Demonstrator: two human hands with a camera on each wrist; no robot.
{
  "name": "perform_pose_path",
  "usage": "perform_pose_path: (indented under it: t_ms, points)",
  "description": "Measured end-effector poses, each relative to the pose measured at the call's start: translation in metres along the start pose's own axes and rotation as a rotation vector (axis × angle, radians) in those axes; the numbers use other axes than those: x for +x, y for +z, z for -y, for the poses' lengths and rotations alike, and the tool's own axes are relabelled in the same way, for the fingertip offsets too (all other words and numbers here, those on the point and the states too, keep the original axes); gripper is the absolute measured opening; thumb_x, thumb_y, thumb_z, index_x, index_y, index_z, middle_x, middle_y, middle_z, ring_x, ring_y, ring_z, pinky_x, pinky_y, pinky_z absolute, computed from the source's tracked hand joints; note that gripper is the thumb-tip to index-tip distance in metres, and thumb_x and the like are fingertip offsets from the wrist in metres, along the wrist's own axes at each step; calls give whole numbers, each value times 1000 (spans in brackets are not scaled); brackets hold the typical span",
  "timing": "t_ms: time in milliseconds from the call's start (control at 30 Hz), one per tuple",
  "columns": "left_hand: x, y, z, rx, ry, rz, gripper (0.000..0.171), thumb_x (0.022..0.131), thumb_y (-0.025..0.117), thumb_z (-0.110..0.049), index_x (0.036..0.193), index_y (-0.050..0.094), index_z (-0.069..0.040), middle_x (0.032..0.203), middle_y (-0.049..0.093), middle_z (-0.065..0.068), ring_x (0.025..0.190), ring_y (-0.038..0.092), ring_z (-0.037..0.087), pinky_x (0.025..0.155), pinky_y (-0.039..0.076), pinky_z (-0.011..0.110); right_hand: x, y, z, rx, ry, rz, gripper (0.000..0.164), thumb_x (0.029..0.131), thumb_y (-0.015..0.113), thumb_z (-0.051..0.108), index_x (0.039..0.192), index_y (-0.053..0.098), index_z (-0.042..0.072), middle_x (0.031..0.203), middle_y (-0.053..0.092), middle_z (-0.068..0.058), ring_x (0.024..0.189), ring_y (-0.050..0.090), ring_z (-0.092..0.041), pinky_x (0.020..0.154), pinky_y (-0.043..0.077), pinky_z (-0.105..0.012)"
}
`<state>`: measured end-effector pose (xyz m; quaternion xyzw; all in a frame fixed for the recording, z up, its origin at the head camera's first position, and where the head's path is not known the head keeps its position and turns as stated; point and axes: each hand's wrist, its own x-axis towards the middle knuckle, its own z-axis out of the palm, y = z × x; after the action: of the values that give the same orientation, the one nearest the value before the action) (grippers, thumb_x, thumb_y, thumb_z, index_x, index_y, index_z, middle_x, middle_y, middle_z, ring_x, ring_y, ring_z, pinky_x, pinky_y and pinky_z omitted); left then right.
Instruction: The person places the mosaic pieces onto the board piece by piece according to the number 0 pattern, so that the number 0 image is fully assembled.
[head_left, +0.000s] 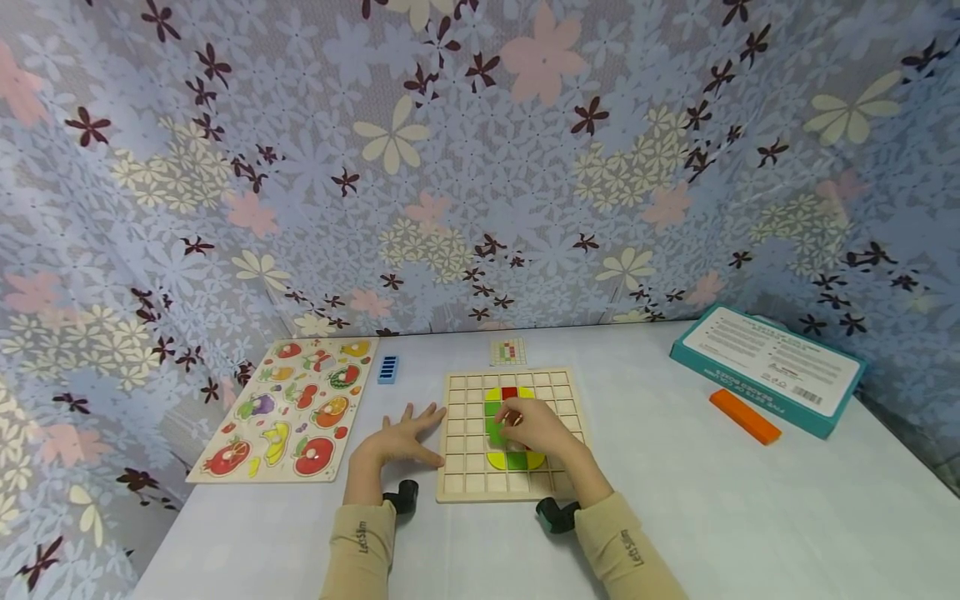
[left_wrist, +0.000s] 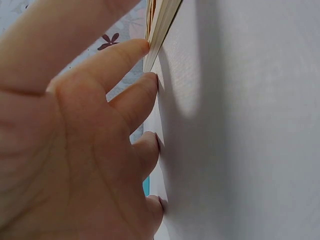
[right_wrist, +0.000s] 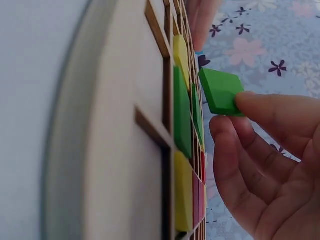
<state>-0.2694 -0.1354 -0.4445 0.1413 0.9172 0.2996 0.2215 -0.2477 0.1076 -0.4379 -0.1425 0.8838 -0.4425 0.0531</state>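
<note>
My right hand (head_left: 542,427) pinches a green square tile (right_wrist: 219,90) between thumb and fingers, held just off the wooden grid board (head_left: 463,482). Yellow rounded-corner tiles (right_wrist: 183,192), green tiles (right_wrist: 182,115) and red tiles (head_left: 509,392) sit in the board's middle cells; my right hand covers part of them in the head view. My left hand (head_left: 397,442) lies spread at the board's left edge, its thumb and a fingertip touching the side. In the left wrist view, its other fingertips rest on the white tabletop (left_wrist: 250,125).
Behind the board lies a small pattern card (head_left: 508,352). To the left are a fruit-picture board (head_left: 300,425) and a small blue slotted piece (head_left: 387,369). A teal-edged box (head_left: 772,367) and an orange bar (head_left: 745,416) lie at right. A flowered cloth (head_left: 480,167) hangs behind.
</note>
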Motion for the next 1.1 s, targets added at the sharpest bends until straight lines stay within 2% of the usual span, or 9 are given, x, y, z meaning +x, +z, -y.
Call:
perform_pose_path:
  t_ms: [233, 767, 933, 1100]
  points:
    - [1, 0, 0, 0, -5, 4, 89, 70, 78, -28, 145, 32, -18, 153, 19, 5, 141, -5, 36, 106, -13, 61, 0, 4, -2, -38, -13, -5, 8, 80, 67, 2, 83, 64, 8, 75, 57, 0, 67, 52, -14, 54, 44, -23]
    - [-1, 1, 2, -3, 1, 1, 88, 70, 78, -27, 145, 33, -18, 153, 20, 5, 141, -4, 36, 106, -13, 61, 2, 8, -4, -192, -73, 22, 9, 77, 70, 2, 84, 70, 8, 72, 60, 3, 66, 51, -11, 58, 45, -24]
    - [0, -1, 2, -2, -3, -4, 88, 70, 78, -28, 145, 33, -19, 153, 19, 4, 141, -4, 35, 107, -12, 60, 5, 7, -4, -241, -64, 31, 12, 78, 69, 3, 88, 73, 9, 77, 64, 2, 68, 53, -11, 60, 47, -26]
    - [0, -1, 2, 1, -1, -4, 89, 69, 78, -28, 145, 33, -18, 153, 20, 4, 141, -4, 35, 106, -13, 61, 4, 6, -3, -234, -23, 31, 14, 78, 69, 4, 88, 74, 11, 91, 70, -1, 80, 59, -13, 68, 49, -28]
